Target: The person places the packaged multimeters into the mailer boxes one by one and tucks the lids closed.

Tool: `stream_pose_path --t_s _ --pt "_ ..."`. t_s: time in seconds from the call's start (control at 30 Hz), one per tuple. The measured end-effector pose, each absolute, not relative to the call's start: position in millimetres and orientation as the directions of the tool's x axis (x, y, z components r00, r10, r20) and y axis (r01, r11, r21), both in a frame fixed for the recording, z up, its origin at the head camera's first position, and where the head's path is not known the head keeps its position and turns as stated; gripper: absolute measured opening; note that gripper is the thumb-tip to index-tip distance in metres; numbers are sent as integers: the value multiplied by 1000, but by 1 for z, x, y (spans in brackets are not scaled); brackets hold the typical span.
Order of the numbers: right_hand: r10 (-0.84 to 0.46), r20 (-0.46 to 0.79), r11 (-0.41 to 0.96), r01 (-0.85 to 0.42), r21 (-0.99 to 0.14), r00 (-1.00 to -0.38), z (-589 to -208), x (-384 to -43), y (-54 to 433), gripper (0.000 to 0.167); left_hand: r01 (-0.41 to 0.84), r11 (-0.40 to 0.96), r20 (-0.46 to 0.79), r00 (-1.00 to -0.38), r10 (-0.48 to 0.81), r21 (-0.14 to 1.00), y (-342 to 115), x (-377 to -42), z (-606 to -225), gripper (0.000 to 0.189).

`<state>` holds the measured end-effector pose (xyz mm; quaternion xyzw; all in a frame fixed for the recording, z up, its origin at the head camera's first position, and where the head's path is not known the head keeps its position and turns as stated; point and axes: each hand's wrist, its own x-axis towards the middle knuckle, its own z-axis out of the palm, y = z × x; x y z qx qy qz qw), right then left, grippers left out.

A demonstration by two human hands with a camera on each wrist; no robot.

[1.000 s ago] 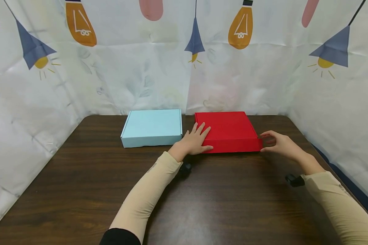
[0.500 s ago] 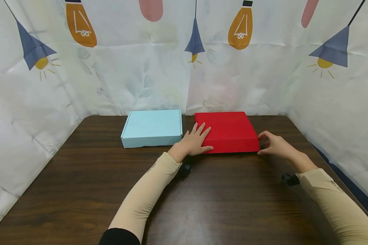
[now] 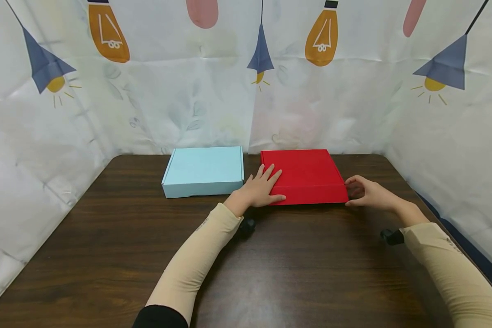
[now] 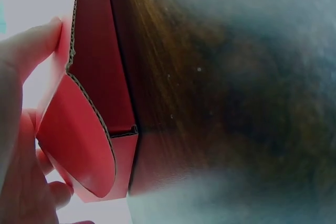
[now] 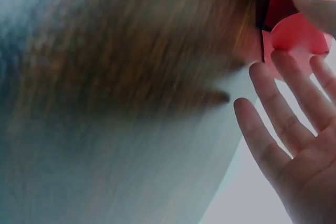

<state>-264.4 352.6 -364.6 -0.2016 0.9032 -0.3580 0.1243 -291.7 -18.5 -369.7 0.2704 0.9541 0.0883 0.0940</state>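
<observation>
A flat red cardboard box [image 3: 303,168] lies at the back of the table, its lid down. My left hand [image 3: 257,190] rests on its left front corner, fingers spread across the top and thumb along the front face. In the left wrist view a rounded red side flap [image 4: 79,135] stands out at that corner, next to the hand. My right hand [image 3: 371,195] is at the right front corner, thumb low by the front and fingers bent towards the side. In the right wrist view its fingers are apart, fingertips right at another rounded flap [image 5: 299,38].
A light blue cardboard box [image 3: 205,166], also with its lid down, stands just left of the red one. Both boxes are near the back edge of the dark wooden table [image 3: 303,273]. A white printed curtain [image 3: 213,100] hangs close behind and on both sides.
My right hand has come slightly left, up to the red box's corner, and the red edge sticking out there has drawn in a little. The left hand stays in place.
</observation>
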Motion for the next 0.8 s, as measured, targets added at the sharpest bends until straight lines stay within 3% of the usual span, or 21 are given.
stream_pose_path --t_s 0.43,0.8 --pt "-507 -121 503 -179 -846 -853 -364 -266 362 65 497 827 -142 -828 543 262 -21 -289 -365 90" --pt "-528 -153 482 -147 -864 -835 -359 -265 362 73 499 822 -140 -825 547 273 -22 -288 -363 89"
